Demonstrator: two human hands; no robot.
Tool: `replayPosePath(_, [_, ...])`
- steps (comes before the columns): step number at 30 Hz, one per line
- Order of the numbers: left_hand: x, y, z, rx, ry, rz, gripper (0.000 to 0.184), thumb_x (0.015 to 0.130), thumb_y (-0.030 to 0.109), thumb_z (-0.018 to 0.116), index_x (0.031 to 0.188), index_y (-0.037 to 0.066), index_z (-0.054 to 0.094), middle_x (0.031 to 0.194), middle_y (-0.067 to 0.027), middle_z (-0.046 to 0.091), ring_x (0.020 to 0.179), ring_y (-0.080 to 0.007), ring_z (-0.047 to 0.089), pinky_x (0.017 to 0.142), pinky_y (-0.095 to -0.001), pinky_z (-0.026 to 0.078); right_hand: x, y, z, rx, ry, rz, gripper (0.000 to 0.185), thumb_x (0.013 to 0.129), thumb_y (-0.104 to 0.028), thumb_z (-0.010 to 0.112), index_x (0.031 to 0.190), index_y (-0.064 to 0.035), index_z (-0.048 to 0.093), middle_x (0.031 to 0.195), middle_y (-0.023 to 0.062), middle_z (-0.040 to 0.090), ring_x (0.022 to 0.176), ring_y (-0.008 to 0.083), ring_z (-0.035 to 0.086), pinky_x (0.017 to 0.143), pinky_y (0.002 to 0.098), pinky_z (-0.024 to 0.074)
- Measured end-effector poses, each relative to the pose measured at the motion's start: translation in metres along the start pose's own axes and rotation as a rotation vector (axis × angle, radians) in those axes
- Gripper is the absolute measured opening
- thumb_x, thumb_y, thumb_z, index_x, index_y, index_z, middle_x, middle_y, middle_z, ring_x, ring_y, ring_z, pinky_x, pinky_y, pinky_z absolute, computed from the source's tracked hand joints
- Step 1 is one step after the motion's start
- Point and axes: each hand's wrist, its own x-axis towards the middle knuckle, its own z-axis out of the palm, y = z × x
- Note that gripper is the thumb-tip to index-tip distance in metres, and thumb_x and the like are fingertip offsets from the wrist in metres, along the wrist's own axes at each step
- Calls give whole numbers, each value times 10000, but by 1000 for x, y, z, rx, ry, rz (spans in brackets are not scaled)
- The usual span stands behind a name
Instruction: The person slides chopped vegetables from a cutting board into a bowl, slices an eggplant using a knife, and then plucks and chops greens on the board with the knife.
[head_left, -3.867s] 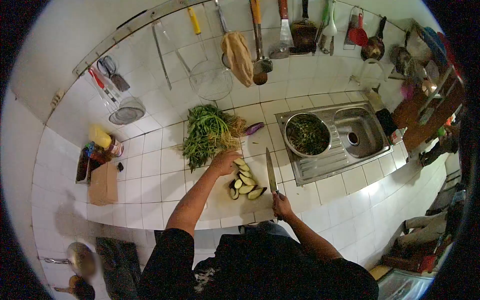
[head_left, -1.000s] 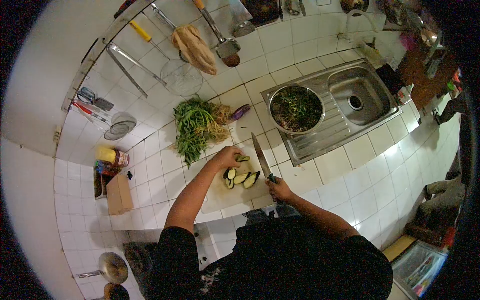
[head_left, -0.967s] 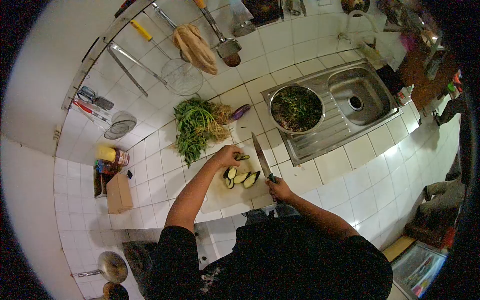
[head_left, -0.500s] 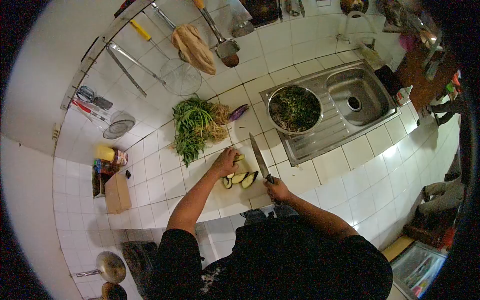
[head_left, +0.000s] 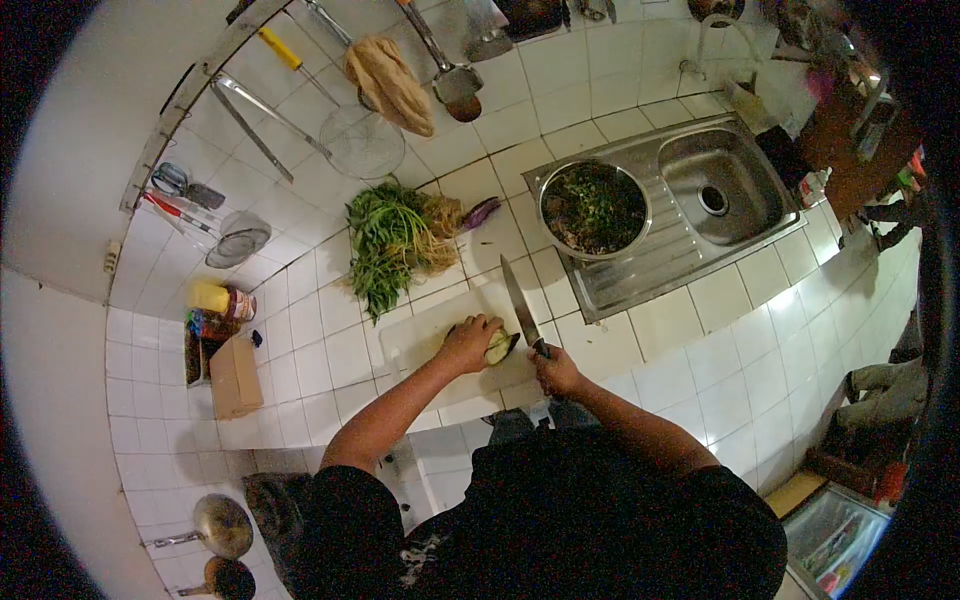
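My left hand (head_left: 472, 345) curls over cut eggplant pieces (head_left: 499, 348) on a white cutting board (head_left: 408, 338). Pale flesh and dark skin show past its fingertips; the other pieces are hidden under the hand. In my right hand (head_left: 556, 371) is the dark handle of a kitchen knife (head_left: 518, 300), gripped with the fingers wrapped round it. The blade points away from me, just right of the eggplant and apart from it. Beyond the board lies a bunch of leafy greens (head_left: 385, 245) with pale roots, and a purple eggplant end (head_left: 482, 212) beside it.
A metal bowl (head_left: 648, 222) of chopped greens stands on the drainboard of the steel sink (head_left: 690, 262). Utensils and a wire strainer (head_left: 362, 142) hang on the tiled wall. A cardboard box (head_left: 235, 378) and jars (head_left: 225, 302) stand at the left. Another person's legs (head_left: 885, 398) show far right.
My left hand has moved right and nearer to me, from a piece at the back onto the group of eggplant pieces, covering most of them. The knife stays in my right hand, nearly unmoved.
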Motion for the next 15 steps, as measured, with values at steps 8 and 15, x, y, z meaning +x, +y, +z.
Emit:
replayPosePath(8, [-4,-9,-7,-99,48,0,647,628,105,707,1225,47,463,1081,-180,506,1023,-379,527,881,-453,465,4,6,-6,24,-7,102,307,909,-376,626,937,-103,489,538,-9,420,391,119,411,349,314,356])
replayPosePath(15, [6,7,15,-290,86,45,670,622,143,730,1228,36,465,1146,-182,470,1069,-375,516,930,-450,451,9,13,-7,43,-55,34,270,926,-363,598,929,-118,485,541,-7,419,404,125,411,373,304,375])
